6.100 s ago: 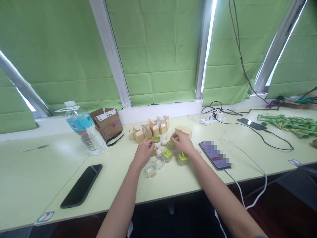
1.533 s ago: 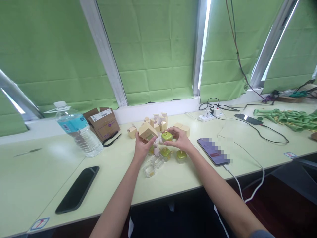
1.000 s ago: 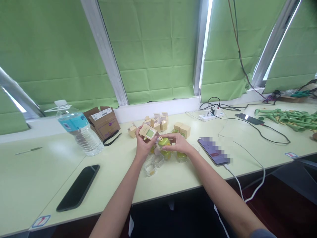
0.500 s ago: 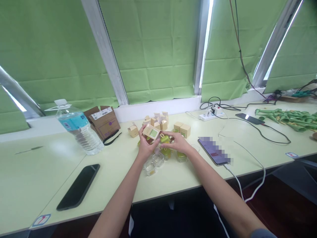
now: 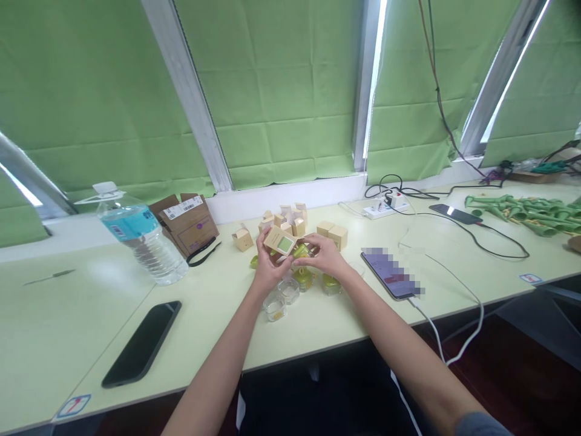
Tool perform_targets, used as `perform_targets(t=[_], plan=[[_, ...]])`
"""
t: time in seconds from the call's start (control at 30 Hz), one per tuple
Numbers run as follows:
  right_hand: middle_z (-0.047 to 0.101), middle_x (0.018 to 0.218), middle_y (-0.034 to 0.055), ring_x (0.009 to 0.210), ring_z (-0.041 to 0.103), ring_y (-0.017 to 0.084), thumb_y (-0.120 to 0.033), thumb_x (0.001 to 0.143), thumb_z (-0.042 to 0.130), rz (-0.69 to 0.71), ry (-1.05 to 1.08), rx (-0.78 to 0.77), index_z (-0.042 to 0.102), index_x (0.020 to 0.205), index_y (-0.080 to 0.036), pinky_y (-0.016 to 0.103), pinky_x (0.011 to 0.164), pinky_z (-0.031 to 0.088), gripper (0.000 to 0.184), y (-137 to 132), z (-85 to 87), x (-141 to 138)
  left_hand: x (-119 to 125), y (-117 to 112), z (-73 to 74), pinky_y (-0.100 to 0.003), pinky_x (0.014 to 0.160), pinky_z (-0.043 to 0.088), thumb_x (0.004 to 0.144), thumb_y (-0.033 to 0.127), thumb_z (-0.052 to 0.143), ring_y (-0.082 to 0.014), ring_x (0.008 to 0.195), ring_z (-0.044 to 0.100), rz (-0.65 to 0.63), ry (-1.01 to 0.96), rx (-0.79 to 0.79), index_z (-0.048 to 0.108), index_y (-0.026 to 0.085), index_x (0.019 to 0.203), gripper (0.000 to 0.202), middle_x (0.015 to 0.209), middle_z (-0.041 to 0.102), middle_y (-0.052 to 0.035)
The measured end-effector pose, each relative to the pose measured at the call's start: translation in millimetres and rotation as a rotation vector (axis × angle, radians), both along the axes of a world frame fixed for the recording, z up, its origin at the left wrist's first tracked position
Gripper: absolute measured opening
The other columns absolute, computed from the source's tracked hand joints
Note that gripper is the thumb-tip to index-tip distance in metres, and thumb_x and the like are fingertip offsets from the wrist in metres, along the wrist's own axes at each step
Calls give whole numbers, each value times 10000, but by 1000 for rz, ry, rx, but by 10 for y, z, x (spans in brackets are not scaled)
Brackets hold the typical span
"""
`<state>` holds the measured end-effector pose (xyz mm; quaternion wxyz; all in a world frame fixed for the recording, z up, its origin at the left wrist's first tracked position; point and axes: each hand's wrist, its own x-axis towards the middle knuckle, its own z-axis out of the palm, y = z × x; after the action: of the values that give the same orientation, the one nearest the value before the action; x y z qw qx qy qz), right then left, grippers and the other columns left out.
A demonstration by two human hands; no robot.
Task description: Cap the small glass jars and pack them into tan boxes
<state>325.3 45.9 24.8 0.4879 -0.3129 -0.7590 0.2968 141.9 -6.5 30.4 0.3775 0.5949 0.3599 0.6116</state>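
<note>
The long, pale yellow-green table [image 5: 204, 303] carries everything, with the small pieces gathered in front of the person, presumably so that both hands can reach them without stretching. A large clear plastic bottle with a blue label [image 5: 149, 248] stands off to the left, beside an open brown cardboard carton [image 5: 193, 233]; both are probably set there to leave the middle to the hands. A black phone [image 5: 143, 345] lies flat nearer the front edge, and a phone with a lit purple screen [image 5: 393, 275] lies on the right, likely kept within its white charging cable's reach.

The left hand [image 5: 270, 266] grips a small tan cardboard box with a green printed square [image 5: 280, 241], thumb below and fingers behind. It is raised and tilted, apparently to turn one end toward the other hand. The right hand [image 5: 327, 254] is curled round a green-lidded container [image 5: 300, 251], just beside the box; the fingers hide whether the two touch.

Behind, a cluster of open-flapped tan boxes [image 5: 297, 227] sits apart from two closed tan boxes [image 5: 338, 236], which suggests sorting by state. Below the hands rest two clear plastic cups [image 5: 275, 307], side by side.
</note>
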Motion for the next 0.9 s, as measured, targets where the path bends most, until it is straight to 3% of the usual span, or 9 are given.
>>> perform_targets(t=[0.23, 0.33, 0.5, 0.67, 0.77, 0.9], plan=[[758, 856, 59, 708, 657, 199, -558, 635, 868, -126, 119, -15, 806, 979, -214, 310, 625, 546, 490, -30, -22, -57, 46, -19, 9, -409, 946, 590, 739, 376, 832, -262, 1133, 678, -25, 4, -15, 163, 355, 1505, 1017, 1538, 384, -180], [753, 824, 48, 705, 673, 205, -543, 644, 864, -165, 103, -22, 798, 990, -211, 327, 660, 565, 484, -14, -41, -66, 71, -36, 19, -424, 912, 605, 744, 392, 831, -267, 1115, 689, -38, 17, -33, 160, 372, 1515, 1022, 1531, 402, -179], [747, 977, 80, 866, 697, 246, -543, 684, 838, -128, 85, -28, 777, 1068, -216, 337, 675, 596, 507, -3, -38, -44, 64, -33, 14, -454, 918, 603, 744, 393, 838, -260, 1082, 704, -43, 5, -42, 175, 385, 1517, 1019, 1509, 445, -172], [592, 1276, 124, 1145, 622, 274, -546, 816, 740, 86, 21, -20, 693, 1276, -244, 341, 763, 634, 553, -68, 6, 2, -8, 3, 0, -460, 958, 583, 711, 350, 864, -269, 1117, 688, -18, -27, -35, 179, 378, 1519, 1060, 1476, 482, -159], [541, 1293, 118, 1149, 615, 261, -527, 832, 735, 138, 28, -42, 650, 1340, -260, 377, 849, 633, 580, -72, 1, 4, -37, 15, 0, -460, 966, 576, 706, 340, 861, -277, 1150, 667, -25, -56, -31, 179, 351, 1519, 1061, 1439, 512, -160], [609, 1238, 91, 1075, 644, 238, -498, 754, 819, 109, 74, -12, 693, 1283, -280, 359, 831, 629, 586, -27, -20, -23, -46, 32, -19, -447, 968, 575, 716, 373, 848, -276, 1188, 643, -24, -65, -28, 184, 352, 1510, 1035, 1439, 510, -152]])
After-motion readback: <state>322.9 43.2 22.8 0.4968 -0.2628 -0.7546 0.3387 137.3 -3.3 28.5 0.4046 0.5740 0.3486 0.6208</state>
